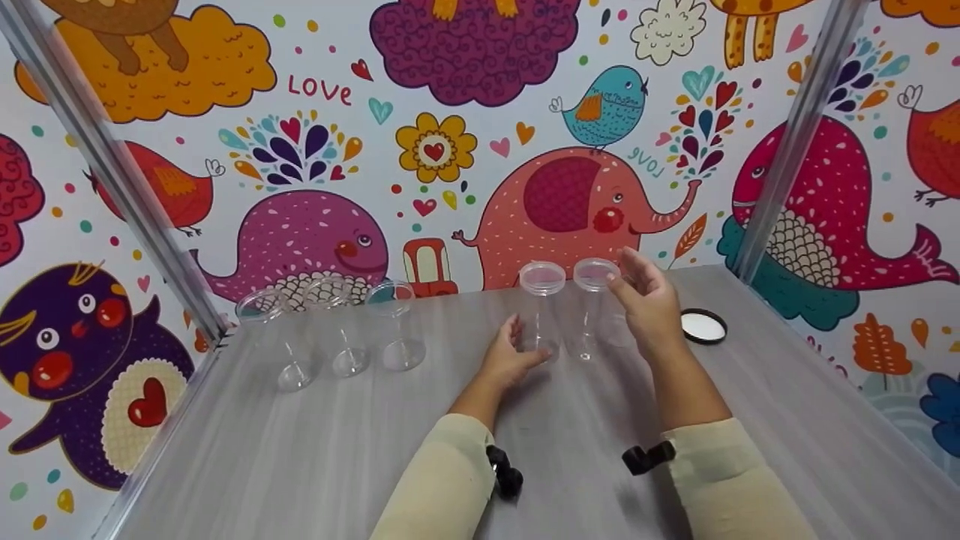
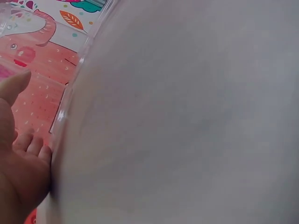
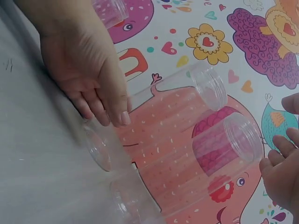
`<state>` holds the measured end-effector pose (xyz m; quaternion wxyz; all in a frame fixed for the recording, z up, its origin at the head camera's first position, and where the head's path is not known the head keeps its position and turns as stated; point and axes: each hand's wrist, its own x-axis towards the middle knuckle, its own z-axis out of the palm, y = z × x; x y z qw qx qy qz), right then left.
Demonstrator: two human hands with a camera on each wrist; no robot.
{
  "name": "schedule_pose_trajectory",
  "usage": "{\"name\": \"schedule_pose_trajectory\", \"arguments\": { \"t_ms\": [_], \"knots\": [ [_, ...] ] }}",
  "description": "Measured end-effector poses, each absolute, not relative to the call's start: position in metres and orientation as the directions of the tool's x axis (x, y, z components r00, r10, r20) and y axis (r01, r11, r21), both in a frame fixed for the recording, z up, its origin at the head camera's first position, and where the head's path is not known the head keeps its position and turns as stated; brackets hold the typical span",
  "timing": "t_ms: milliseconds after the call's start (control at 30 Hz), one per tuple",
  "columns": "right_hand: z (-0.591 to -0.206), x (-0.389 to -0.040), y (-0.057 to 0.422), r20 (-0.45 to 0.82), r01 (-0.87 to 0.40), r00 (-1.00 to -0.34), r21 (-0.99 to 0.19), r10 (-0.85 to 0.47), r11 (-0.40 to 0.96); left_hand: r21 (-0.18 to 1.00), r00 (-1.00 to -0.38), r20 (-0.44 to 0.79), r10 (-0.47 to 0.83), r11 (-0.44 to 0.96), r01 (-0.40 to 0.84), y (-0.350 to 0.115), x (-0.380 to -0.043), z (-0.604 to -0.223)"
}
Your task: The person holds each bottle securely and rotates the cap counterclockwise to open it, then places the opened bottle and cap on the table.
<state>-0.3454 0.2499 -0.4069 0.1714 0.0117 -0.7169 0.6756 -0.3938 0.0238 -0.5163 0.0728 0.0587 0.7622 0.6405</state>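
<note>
Two tall clear plastic jars stand upright side by side, a left jar (image 1: pixel 542 280) and a right jar (image 1: pixel 595 277). My left hand (image 1: pixel 511 358) is low beside the left jar's base, thumb toward its front. In the right wrist view, the fingers of that left hand (image 3: pixel 86 77) hang loosely and curl round nothing. Up by the right jar's rim is my right hand (image 1: pixel 651 304), fingers extended and thumb close to the rim. The right wrist view has this right hand (image 3: pixel 282 175) spread beside the threaded mouth of the jar (image 3: pixel 243 137).
Three more clear jars stand in a row on the left: an outer one (image 1: pixel 295 375), a middle one (image 1: pixel 350 361) and an inner one (image 1: pixel 403 354). A black-rimmed white lid (image 1: pixel 703 327) lies on the grey table (image 1: pixel 315 465) at right. A cartoon-printed wall (image 1: pixel 435 82) rises behind.
</note>
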Motion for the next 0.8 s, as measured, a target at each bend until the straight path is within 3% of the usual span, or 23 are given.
{"name": "schedule_pose_trajectory", "arguments": {
  "t_ms": [433, 800],
  "knots": [
    [-0.399, -0.335, 0.236, 0.347, -0.334, -0.909, -0.938, 0.231, 0.096, 0.973, -0.981, -0.058, 0.186, 0.232, -0.014, 0.017, -0.388, -0.515],
    [-0.401, -0.336, 0.224, 0.435, -0.436, -0.880, -0.899, 0.191, 0.043, 0.976, -0.979, 0.066, 0.191, 0.194, 0.103, -0.024, -0.375, -0.502]
  ]
}}
